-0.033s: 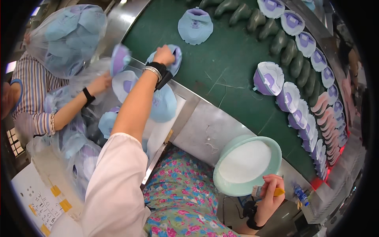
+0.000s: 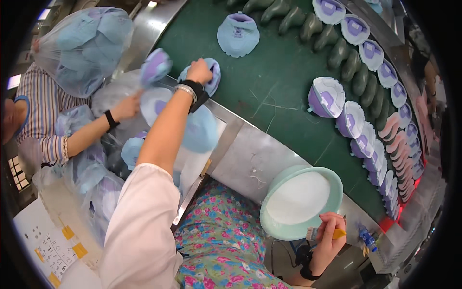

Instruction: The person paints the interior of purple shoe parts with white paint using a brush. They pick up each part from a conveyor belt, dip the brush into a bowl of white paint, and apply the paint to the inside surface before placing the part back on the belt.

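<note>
Your left hand [image 2: 200, 71] hides part of the blue cap [image 2: 215, 77]; your right hand [image 2: 329, 241] covers the middle of the brush [image 2: 340, 233]. You can't quite tell whether the co-worker's blurred hand [image 2: 126, 107] touches the blurred purple cap [image 2: 155, 66].

Left hand [image 2: 199, 72] on a blue-and-purple shoe upper [image 2: 214, 78], right hand [image 2: 329, 237] around a flat brush [image 2: 340, 233].
The left hand grips the upper at the edge of the green tabletop [image 2: 274, 91]; a second upper [image 2: 238, 38] lies beyond it to the right, a co-worker's hand [image 2: 127, 107] is to its left. Just left of the right hand sits a mint-green basin [image 2: 272, 227] of white liquid [image 2: 298, 197]; a row of uppers [image 2: 364, 144] stands beyond it.
</note>
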`<act>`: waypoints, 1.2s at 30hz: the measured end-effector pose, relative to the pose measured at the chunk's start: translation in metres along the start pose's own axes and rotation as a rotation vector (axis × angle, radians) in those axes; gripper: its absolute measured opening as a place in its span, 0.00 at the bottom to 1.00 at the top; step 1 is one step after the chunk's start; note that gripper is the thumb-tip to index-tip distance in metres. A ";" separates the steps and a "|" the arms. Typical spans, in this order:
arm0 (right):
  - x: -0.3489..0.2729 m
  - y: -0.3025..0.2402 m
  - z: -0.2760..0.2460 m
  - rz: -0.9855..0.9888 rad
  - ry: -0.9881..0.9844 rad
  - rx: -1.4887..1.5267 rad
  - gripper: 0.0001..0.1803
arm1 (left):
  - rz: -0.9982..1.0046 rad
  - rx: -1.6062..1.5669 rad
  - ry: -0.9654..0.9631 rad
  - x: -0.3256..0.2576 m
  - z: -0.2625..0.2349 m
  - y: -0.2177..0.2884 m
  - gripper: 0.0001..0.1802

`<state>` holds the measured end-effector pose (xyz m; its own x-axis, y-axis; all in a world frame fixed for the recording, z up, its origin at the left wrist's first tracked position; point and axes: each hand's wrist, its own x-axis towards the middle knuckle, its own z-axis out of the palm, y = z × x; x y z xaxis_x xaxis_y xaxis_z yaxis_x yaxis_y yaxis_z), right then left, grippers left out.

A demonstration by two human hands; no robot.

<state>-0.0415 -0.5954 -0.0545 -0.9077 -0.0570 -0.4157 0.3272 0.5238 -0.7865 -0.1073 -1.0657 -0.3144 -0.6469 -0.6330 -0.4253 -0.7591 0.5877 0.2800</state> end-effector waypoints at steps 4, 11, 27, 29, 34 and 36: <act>-0.002 0.015 -0.007 -0.050 0.091 -0.084 0.08 | 0.601 -0.403 0.153 -0.082 -0.016 0.053 0.15; 0.003 0.003 -0.006 -0.424 -0.115 -0.297 0.12 | 0.946 -0.941 -0.745 -0.329 -0.016 0.125 0.28; -0.054 0.043 -0.025 -0.398 -0.426 -0.390 0.13 | -0.075 -1.161 -1.659 -0.382 -0.030 0.100 0.53; -0.055 0.041 -0.027 -0.412 -0.430 -0.413 0.13 | 0.024 -1.123 -1.679 -0.381 -0.028 0.099 0.50; -0.054 0.035 -0.031 -0.490 -0.443 -0.594 0.09 | 0.312 -0.982 -1.508 -0.389 -0.031 0.113 0.45; -0.055 0.033 -0.031 -0.482 -0.442 -0.560 0.09 | 0.469 -0.879 -1.380 -0.392 -0.030 0.110 0.44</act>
<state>0.0109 -0.5483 -0.0433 -0.6908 -0.6457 -0.3255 -0.3511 0.6931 -0.6296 0.0604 -0.7681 -0.0906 -0.6302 0.6549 -0.4171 -0.6506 -0.1522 0.7440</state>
